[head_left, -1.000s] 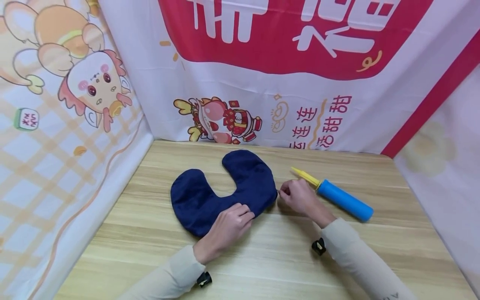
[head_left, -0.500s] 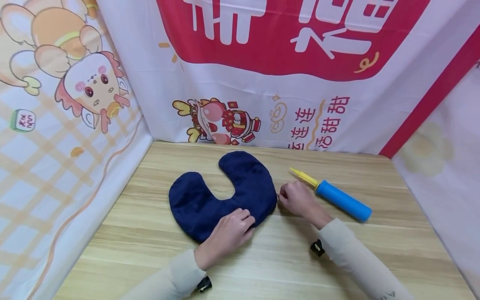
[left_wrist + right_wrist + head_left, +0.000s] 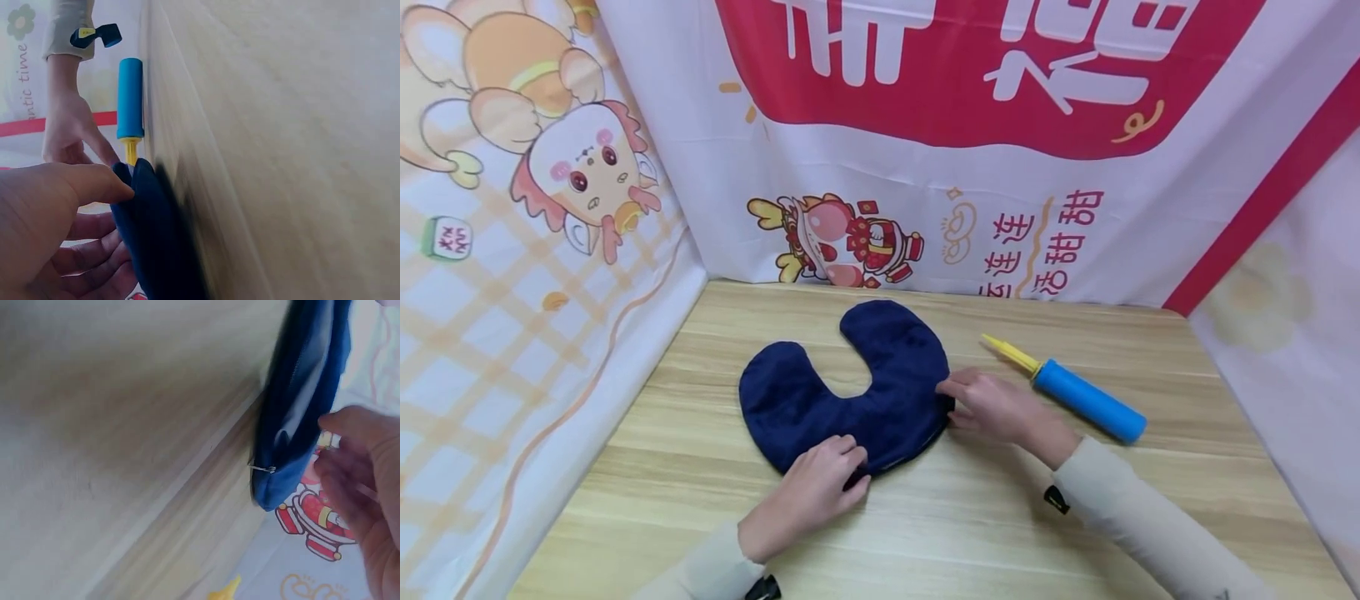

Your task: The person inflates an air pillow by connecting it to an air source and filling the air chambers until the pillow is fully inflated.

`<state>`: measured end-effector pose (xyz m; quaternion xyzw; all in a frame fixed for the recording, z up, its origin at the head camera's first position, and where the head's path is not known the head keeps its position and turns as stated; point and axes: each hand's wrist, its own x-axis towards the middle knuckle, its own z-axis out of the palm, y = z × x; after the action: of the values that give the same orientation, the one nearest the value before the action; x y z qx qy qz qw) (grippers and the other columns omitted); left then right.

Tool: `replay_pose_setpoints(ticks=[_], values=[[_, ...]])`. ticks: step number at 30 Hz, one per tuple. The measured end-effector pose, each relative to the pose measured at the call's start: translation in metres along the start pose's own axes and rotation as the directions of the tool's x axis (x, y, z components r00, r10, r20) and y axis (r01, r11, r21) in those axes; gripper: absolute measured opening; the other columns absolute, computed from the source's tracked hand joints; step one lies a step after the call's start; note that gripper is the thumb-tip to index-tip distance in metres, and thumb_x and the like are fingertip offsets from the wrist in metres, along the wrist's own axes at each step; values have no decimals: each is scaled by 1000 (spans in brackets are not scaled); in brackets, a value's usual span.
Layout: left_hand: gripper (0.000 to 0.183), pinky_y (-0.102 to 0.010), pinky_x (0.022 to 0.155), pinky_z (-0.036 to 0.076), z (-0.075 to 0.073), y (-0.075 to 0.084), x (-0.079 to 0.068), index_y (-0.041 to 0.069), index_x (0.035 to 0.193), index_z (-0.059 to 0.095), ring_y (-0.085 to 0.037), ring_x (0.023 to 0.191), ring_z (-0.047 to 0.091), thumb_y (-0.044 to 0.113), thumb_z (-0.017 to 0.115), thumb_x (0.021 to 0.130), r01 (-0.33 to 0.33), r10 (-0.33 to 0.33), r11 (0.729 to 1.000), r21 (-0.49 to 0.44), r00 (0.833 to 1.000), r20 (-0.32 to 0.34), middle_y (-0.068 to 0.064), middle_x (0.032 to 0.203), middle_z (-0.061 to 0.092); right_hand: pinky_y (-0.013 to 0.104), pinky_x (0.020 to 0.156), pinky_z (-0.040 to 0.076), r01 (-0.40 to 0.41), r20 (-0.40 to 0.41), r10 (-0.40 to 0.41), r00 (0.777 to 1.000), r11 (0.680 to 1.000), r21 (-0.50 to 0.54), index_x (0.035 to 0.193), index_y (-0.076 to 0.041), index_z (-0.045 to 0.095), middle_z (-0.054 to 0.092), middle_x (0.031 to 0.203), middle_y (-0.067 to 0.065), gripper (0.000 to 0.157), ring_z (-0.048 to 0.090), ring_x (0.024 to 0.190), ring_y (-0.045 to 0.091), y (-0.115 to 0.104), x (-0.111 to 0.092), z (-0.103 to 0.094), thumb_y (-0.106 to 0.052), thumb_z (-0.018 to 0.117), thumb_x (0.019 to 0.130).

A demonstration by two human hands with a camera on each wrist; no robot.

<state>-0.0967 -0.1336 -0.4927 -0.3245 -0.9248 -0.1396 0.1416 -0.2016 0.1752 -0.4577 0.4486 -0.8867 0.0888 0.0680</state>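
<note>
A navy, U-shaped neck pillow (image 3: 904, 354) lies on the wood-grain table, its two ends toward the back. My left hand (image 3: 818, 482) grips its near edge, the thumb on one face of the cloth in the left wrist view. At its right edge, my right hand (image 3: 992, 404) pinches the upper layer of the cover. A zipper along the outer edge is undone; the right wrist view shows its metal pull (image 3: 262, 467) near one end of the slit and a pale inside (image 3: 307, 387) between the layers. Fingertips behind the cloth are partly hidden.
A blue hand pump (image 3: 1090, 402) with a yellow nozzle lies right of the pillow, just beyond my right hand. Printed cloth walls (image 3: 880, 183) stand at the back, left and right of the table (image 3: 940, 533).
My right hand has gone from the pillow's right tip, where the zipper has since opened, onto the cover's edge. My left hand has slid left and nearer along the near edge.
</note>
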Motion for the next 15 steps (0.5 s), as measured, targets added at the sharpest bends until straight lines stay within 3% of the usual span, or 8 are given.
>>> replay_pose_setpoints(ticks=[3,7,11,15], values=[[13,-28,60,52,-1,-2,-3,15,88,71,-12,71,58,21,83,87,9,-9,1000,-18,1000,-5,6,80,59,39,95,61,78,60,-76,995,996,-34,128,-5,71,73,118,9,47,71,110,23,0,3,-1,-18,88,86],[9,-28,62,54,-3,-3,-6,14,87,72,-12,72,61,14,81,87,28,-28,998,-65,999,-14,6,80,61,37,94,60,128,117,-123,985,991,-38,127,-6,71,72,113,5,45,70,106,20,3,8,4,-19,88,87],[6,-27,64,54,-7,-7,-7,12,88,73,-9,72,63,8,77,88,74,-76,988,-138,997,-7,6,79,62,35,91,61,165,112,-162,980,986,-11,120,-8,74,73,110,4,34,71,103,19,7,11,7,-12,85,88],[6,-28,69,56,-12,-11,-5,9,94,76,-8,76,65,6,71,95,171,-165,961,-219,985,47,4,83,68,36,89,61,163,78,-167,983,985,51,112,-7,76,76,107,5,27,73,101,19,13,14,8,-4,82,86]])
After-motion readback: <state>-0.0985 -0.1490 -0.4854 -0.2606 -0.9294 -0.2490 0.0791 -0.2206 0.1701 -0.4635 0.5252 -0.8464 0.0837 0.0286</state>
